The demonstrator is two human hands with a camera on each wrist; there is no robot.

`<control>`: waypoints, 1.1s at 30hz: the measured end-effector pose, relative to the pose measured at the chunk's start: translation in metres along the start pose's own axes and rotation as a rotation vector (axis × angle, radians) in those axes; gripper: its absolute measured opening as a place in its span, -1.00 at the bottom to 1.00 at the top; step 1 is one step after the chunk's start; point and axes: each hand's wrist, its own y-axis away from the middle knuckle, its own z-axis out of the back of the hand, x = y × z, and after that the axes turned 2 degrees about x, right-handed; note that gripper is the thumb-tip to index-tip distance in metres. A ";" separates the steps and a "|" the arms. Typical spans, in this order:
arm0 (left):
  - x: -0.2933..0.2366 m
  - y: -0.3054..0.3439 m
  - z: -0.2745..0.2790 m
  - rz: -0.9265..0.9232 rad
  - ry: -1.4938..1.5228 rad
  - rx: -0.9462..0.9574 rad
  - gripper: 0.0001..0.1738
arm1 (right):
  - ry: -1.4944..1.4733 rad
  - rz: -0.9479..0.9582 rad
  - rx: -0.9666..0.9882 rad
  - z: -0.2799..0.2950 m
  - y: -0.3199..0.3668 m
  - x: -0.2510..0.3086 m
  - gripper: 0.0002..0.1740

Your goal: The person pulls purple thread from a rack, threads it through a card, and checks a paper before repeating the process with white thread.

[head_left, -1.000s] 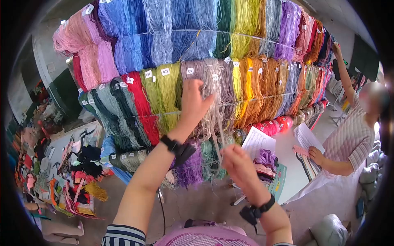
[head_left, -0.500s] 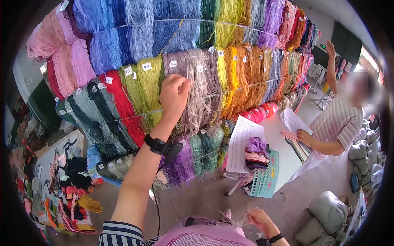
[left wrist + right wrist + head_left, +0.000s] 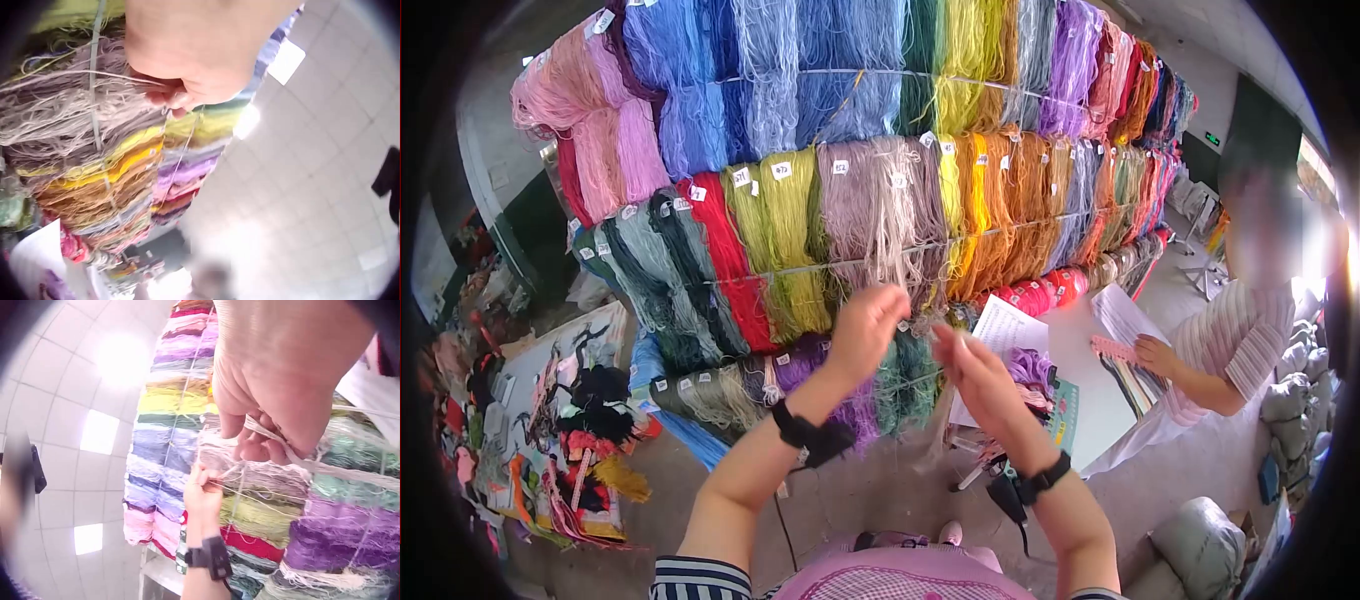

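My left hand (image 3: 865, 330) is in front of the lower part of the thread rack and pinches thin pale threads between thumb and fingertips. Just to its right, my right hand (image 3: 985, 385) grips a bundle of pale strands (image 3: 337, 472), which trails out past the fingers in the right wrist view. A few fine threads stretch between the two hands there. Behind them hangs a pale grey-white skein (image 3: 892, 225) with a numbered tag, beside a mauve-grey skein (image 3: 845, 215). In the left wrist view, pale threads (image 3: 81, 74) run into the left fingertips.
Tagged skeins in many colours hang in rows, with blue ones (image 3: 770, 90) on top. To the right, a white table (image 3: 1090, 350) bears papers (image 3: 1005, 330) and a teal card (image 3: 1062, 415). A person (image 3: 1225, 340) stands behind it. Sacks (image 3: 1195, 555) lie on the floor.
My left hand has come down from the tagged skeins. My right hand dropped low with pale strands, then rose again beside the left. The person at the table has lowered a raised arm.
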 end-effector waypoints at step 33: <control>0.050 -0.010 -0.033 -0.167 -0.214 -0.060 -0.83 | 0.149 -1.051 -0.834 0.175 0.468 -0.159 -0.82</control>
